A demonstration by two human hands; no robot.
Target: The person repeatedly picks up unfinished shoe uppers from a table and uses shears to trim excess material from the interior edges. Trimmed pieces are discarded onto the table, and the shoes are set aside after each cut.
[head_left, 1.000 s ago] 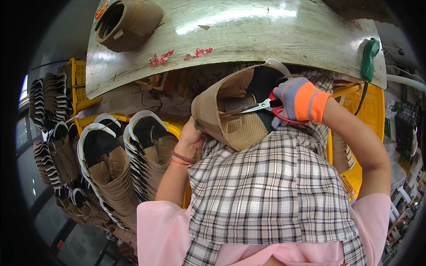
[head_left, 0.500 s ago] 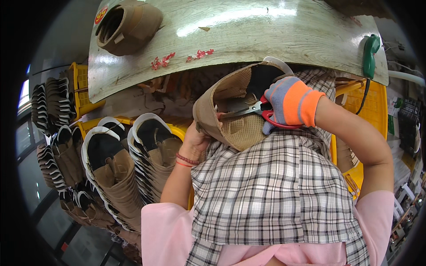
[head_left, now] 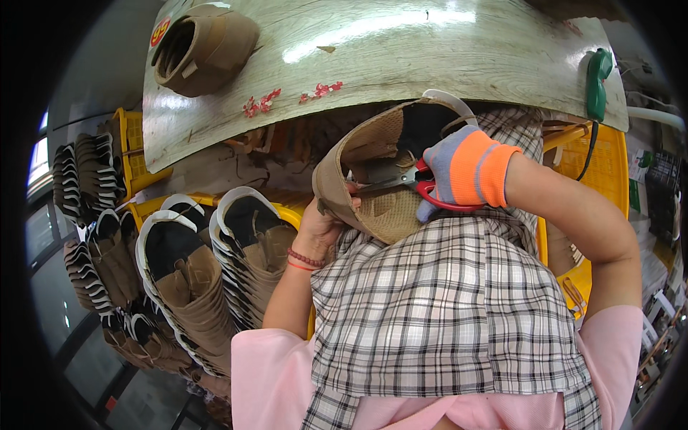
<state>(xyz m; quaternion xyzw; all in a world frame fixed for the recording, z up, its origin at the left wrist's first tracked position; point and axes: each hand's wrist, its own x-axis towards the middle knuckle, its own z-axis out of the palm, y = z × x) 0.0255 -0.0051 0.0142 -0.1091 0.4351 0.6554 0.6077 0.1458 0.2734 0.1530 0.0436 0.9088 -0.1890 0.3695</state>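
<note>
Tan upper (head_left: 373, 149), mouth open around scissors (head_left: 409, 176); rim near table (head_left: 387, 72) edge.

The person's left hand (head_left: 319, 226) grips a brown shoe upper (head_left: 335, 188) by its left side; the right hand (head_left: 464, 168), in an orange and grey glove, holds red-handled scissors (head_left: 409, 177), the blades inside the upper; 2 red bracelets (head_left: 307, 259) circle the left wrist; on the desk (head_left: 387, 72), another brown upper (head_left: 223, 54) sits at far left and a green device (head_left: 596, 86) near the right end; nested uppers (head_left: 197, 301) stand left of the left forearm.
</note>
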